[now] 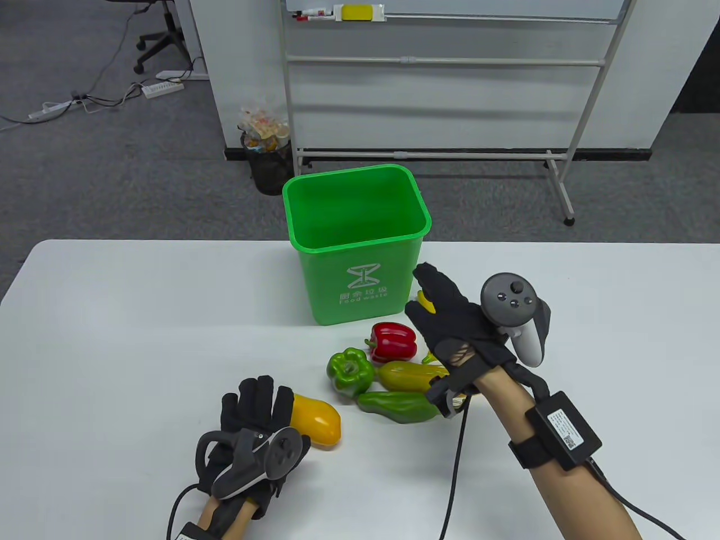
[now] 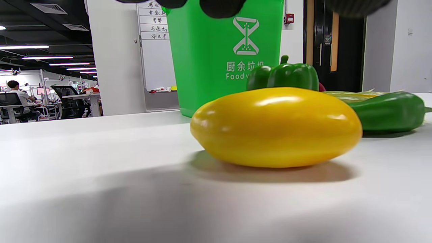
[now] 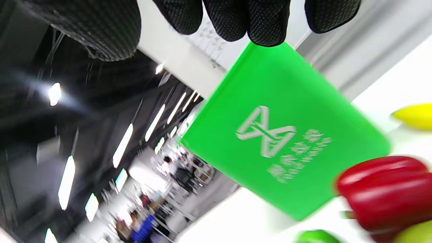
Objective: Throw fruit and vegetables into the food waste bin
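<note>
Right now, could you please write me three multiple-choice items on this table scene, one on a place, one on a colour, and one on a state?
1. Where does the red pepper lie?
A. inside the bin
B. on the table in front of the bin
C. on the floor

2. What colour is the food waste bin?
A. blue
B. grey
C. green

3. What is the left hand doing?
A. resting flat beside the yellow fruit, fingers stretched out
B. lifting the fruit over the bin
C. gripping the bin's rim

Answers:
1. B: the table view shows the pepper on the white table, just before the bin's front wall.
2. C: the bin's walls and rim are bright green in every view.
3. A: the table view shows the fingers extended, and the left wrist view shows the fruit lying free on the table.
</note>
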The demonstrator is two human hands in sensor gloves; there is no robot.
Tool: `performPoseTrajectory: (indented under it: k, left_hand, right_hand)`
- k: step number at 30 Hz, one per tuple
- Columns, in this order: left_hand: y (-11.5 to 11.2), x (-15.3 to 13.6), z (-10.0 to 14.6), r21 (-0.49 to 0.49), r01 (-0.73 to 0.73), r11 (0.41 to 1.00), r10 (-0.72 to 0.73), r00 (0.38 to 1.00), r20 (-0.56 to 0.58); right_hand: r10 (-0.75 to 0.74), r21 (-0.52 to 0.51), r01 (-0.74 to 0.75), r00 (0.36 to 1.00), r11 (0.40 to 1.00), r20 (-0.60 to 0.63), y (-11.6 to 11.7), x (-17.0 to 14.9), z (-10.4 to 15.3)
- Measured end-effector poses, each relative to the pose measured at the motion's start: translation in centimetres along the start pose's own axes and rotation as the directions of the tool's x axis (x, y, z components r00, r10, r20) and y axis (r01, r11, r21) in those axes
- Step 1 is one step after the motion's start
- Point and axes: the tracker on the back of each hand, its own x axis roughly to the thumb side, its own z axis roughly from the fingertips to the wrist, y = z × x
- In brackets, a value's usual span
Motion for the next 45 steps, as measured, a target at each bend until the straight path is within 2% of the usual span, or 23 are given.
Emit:
performPoseTrajectory:
  k: [1, 2, 4, 5, 7, 10, 12, 19, 21, 24, 27, 29, 31, 36, 40, 42, 43, 44, 45]
  left_hand:
    - [0.0, 0.0, 0.0, -0.001, 0.001, 1.000, -0.001, 1.000, 0.001]
    - [-0.1, 0.1, 0.0, -0.003, 0.003, 1.000, -0.003, 1.000, 0.002]
    - [-0.2, 0.1, -0.1, -0.007, 0.007, 1.000, -0.007, 1.000, 0.004]
    - [-0.2, 0.1, -0.1, -0.009, 0.010, 1.000, -0.010, 1.000, 0.005]
    - [-0.3, 0.2, 0.0, -0.011, 0.009, 1.000, -0.009, 1.000, 0.005]
    - [-0.3, 0.2, 0.0, -0.010, 0.007, 1.000, -0.007, 1.000, 0.008]
    - [-0.3, 0.3, 0.0, -0.012, 0.008, 1.000, -0.008, 1.000, 0.013]
    - [-0.6, 0.5, -0.1, -0.023, 0.018, 1.000, -0.018, 1.000, 0.018]
    - [-0.5, 0.5, -0.1, -0.020, 0.017, 1.000, -0.016, 1.000, 0.016]
    - [-0.5, 0.4, -0.1, -0.019, 0.014, 1.000, -0.014, 1.000, 0.014]
    - [-0.5, 0.5, -0.1, -0.022, 0.018, 1.000, -0.017, 1.000, 0.015]
    - [-0.5, 0.5, -0.1, -0.020, 0.016, 1.000, -0.016, 1.000, 0.014]
    - [-0.5, 0.4, -0.1, -0.019, 0.014, 1.000, -0.013, 1.000, 0.012]
    - [-0.5, 0.3, -0.1, -0.022, 0.016, 1.000, -0.016, 1.000, 0.010]
    - [-0.4, 0.3, -0.1, -0.023, 0.015, 1.000, -0.015, 1.000, 0.009]
    - [-0.4, 0.4, -0.1, -0.023, 0.013, 1.000, -0.013, 1.000, 0.011]
    - [-0.4, 0.4, -0.1, -0.022, 0.011, 1.000, -0.011, 1.000, 0.011]
    - [-0.4, 0.4, -0.1, -0.021, 0.011, 1.000, -0.010, 1.000, 0.011]
    - [-0.4, 0.3, -0.1, -0.019, 0.010, 1.000, -0.010, 1.000, 0.010]
  right_hand:
    - [0.068, 0.014, -0.068, 0.997, 0.998, 0.023, 0.6, -0.1, 0.4]
    - [0.199, 0.033, -0.201, 0.978, 0.979, 0.062, 1.9, -0.3, 1.3]
    - [0.405, 0.034, -0.412, 0.906, 0.911, 0.125, 4.4, -0.9, 2.5]
    - [0.523, 0.039, -0.534, 0.838, 0.845, 0.156, 6.1, -1.4, 3.2]
    - [0.661, 0.057, -0.685, 0.719, 0.727, 0.215, 8.9, -2.6, 4.2]
    - [0.773, 0.077, -0.808, 0.582, 0.584, 0.251, 12.4, -4.9, 4.9]
    - [0.800, 0.080, -0.837, 0.541, 0.541, 0.258, 13.6, -5.9, 5.0]
    - [0.846, 0.126, -0.879, 0.477, 0.460, 0.238, 15.3, -7.4, 4.8]
    - [0.848, 0.115, -0.880, 0.474, 0.460, 0.235, 15.4, -7.3, 5.0]
    - [0.846, 0.192, -0.871, 0.487, 0.452, 0.217, 15.7, -7.5, 5.2]
    - [0.860, 0.210, -0.885, 0.458, 0.416, 0.226, 15.8, -7.3, 5.6]
    - [0.854, 0.235, -0.874, 0.473, 0.425, 0.217, 15.7, -7.1, 6.1]
    - [0.820, 0.264, -0.844, 0.524, 0.466, 0.230, 15.3, -6.8, 6.8]
    - [0.659, 0.383, -0.673, 0.728, 0.633, 0.190, 13.9, -6.1, 8.8]
    - [0.476, 0.462, -0.498, 0.862, 0.734, 0.172, 12.9, -5.4, 10.3]
    - [0.279, 0.512, -0.318, 0.948, 0.798, 0.154, 12.2, -4.8, 10.6]
    - [0.101, 0.554, -0.154, 0.987, 0.818, 0.125, 11.8, -4.5, 10.5]
    - [-0.115, 0.580, 0.056, 0.991, 0.813, 0.065, 11.1, -4.0, 10.1]
    - [-0.254, 0.581, 0.195, 0.967, 0.790, 0.021, 10.6, -3.6, 9.7]
